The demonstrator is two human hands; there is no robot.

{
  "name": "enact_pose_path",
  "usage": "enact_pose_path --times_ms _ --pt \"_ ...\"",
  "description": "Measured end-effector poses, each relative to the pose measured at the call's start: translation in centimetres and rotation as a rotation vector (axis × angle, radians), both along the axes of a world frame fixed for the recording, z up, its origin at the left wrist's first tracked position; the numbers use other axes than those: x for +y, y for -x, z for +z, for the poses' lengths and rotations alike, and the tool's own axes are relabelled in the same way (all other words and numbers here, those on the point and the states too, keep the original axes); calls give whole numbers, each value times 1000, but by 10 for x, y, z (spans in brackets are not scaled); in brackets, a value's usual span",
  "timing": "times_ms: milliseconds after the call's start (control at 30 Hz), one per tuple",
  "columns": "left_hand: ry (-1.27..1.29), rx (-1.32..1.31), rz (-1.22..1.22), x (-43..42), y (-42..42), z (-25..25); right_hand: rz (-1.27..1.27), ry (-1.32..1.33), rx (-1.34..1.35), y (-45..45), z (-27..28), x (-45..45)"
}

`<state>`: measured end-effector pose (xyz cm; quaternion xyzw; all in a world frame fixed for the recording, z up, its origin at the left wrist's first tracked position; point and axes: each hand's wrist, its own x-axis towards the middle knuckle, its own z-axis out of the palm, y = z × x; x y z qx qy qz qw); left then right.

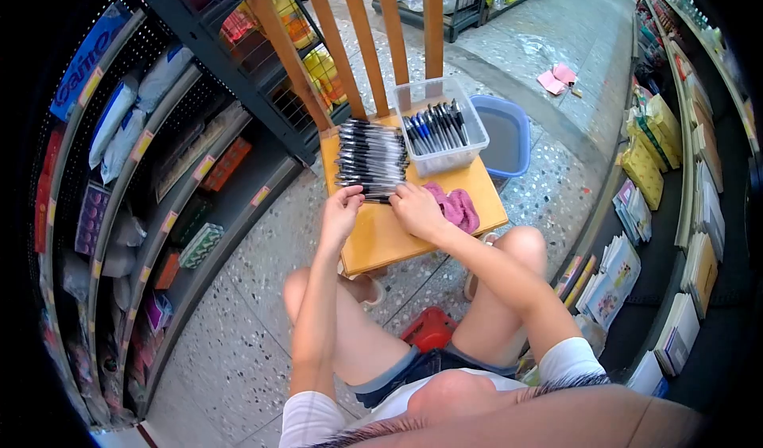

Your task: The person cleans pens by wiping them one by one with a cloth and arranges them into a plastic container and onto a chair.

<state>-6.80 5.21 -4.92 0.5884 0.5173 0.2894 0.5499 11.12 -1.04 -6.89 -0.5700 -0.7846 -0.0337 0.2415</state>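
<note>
Left hand (346,200) pinches a pen (378,200) and right hand (416,210) curls (grip unclear) at a neat, clear-and-black row of pens (369,156).

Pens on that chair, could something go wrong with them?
Maybe! The stacked pens lie loose, so a bump from the left hand or right hand might make them roll off the chair. The open box sits near the seat's edge, so a knock could spill its pens, perhaps into the blue bin.
</note>
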Motion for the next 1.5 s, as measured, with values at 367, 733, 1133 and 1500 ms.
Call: enact_pose_path --times_ms 367,733,1133,1500 --pt "-503 388 -151 -27 13 18 53 144 -24 -2 8 -4" --pt "-441 323 -172 -41 -1 8 150 122 265 -30 49 -19" --pt "45 -54 -120 -40 -7 21 141 225 438 -60 50 -36" --pt "246 -377 -258 -54 -49 38 184 547 2099 -64 73 -43"
